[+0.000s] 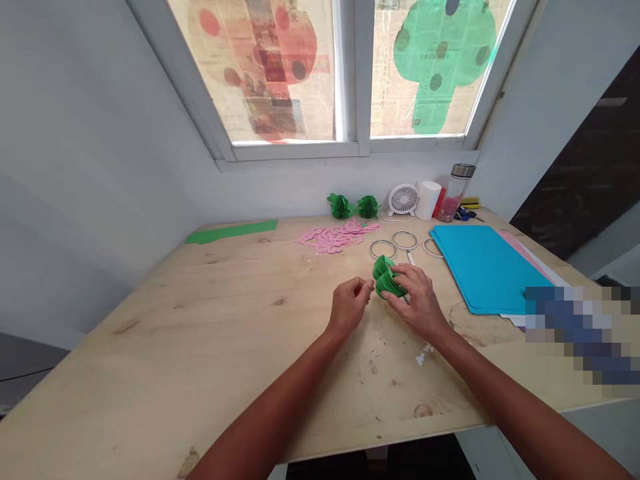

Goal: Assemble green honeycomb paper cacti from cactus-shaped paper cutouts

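Note:
Between the thumb and fingers of my right hand point(417, 297) is a green layered paper ornament point(385, 270), its folds fanned out in two rounded lobes. My left hand point(351, 300) is closed in a pinch just left of the ornament; whatever its fingertips hold is too small to make out. Two similar green paper ornaments point(341, 206) stand against the wall at the back. Pink paper cut-outs point(335, 237) lie in a loose pile in front of them. Rolls of tape point(383, 250) and a white pen point(411, 258) lie just beyond my right hand.
Blue sheets point(490, 267) overlap pink and white ones at right. A small white fan point(403, 200), a white cylinder point(429, 200) and a glass bottle point(454, 193) line the back. A green strip point(233, 231) lies far left; white scraps point(423, 356) lie near my right wrist.

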`<state>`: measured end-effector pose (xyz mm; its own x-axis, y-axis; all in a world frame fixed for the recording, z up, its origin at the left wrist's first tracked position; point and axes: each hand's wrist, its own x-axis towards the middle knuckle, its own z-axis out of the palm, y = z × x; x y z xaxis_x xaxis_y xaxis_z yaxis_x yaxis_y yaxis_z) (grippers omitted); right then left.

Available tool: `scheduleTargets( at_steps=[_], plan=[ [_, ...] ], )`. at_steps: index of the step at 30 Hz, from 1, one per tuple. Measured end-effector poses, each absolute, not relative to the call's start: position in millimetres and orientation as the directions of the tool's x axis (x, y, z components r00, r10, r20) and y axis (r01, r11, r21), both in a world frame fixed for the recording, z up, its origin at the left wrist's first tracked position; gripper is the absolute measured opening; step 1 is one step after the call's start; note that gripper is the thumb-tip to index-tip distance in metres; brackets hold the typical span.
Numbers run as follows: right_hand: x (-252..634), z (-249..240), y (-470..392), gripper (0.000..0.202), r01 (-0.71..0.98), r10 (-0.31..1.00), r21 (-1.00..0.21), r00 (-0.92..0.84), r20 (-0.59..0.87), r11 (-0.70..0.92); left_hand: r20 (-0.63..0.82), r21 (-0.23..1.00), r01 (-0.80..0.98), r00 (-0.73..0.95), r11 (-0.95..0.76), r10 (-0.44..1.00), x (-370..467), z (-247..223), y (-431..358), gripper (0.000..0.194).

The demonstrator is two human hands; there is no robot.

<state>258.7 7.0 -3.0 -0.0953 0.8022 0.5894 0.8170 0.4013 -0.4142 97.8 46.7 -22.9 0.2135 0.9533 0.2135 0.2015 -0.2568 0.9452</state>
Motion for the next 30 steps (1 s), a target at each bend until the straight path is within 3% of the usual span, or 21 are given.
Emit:
scheduleTargets(
  at_steps=[6,11,16,22,26,30],
  plan=[
    [244.5,-17.1,33.8,0.011,0.788,0.772,-0.43,-0.087,0.63,0.44,0.121,0.988,-0.117,0.192,-0.1,0.974,93.6,-21.0,57.6,0.034],
    [246.5,-28.8,32.1,0.011,0.793,0.737,-0.401,-0.088,0.67,0.459,0.054,0.964,-0.265,0.219,0.006,0.974,92.9,-29.4,60.2,0.034],
    [242.5,-26.2,25.4,0.013,0.827,0.709,-0.265,-0.208,0.674,0.495,-0.055,0.833,-0.515,0.288,0.203,0.956,92.7,-31.6,59.6,0.033],
    [233.4,-21.3,20.2,0.012,0.848,0.718,-0.121,-0.352,0.6,0.516,-0.108,0.767,-0.572,0.331,0.291,0.937,89.6,-28.4,59.8,0.046],
    [234.9,-18.0,18.7,0.022,0.823,0.691,-0.148,-0.347,0.635,0.549,-0.127,0.75,-0.592,0.311,0.296,0.942,86.1,-29.5,62.4,0.039],
    [240.6,-15.8,20.0,0.037,0.816,0.711,-0.303,-0.177,0.68,0.493,-0.121,0.753,-0.586,0.323,0.299,0.938,83.1,-28.9,63.3,0.039]
  ],
)
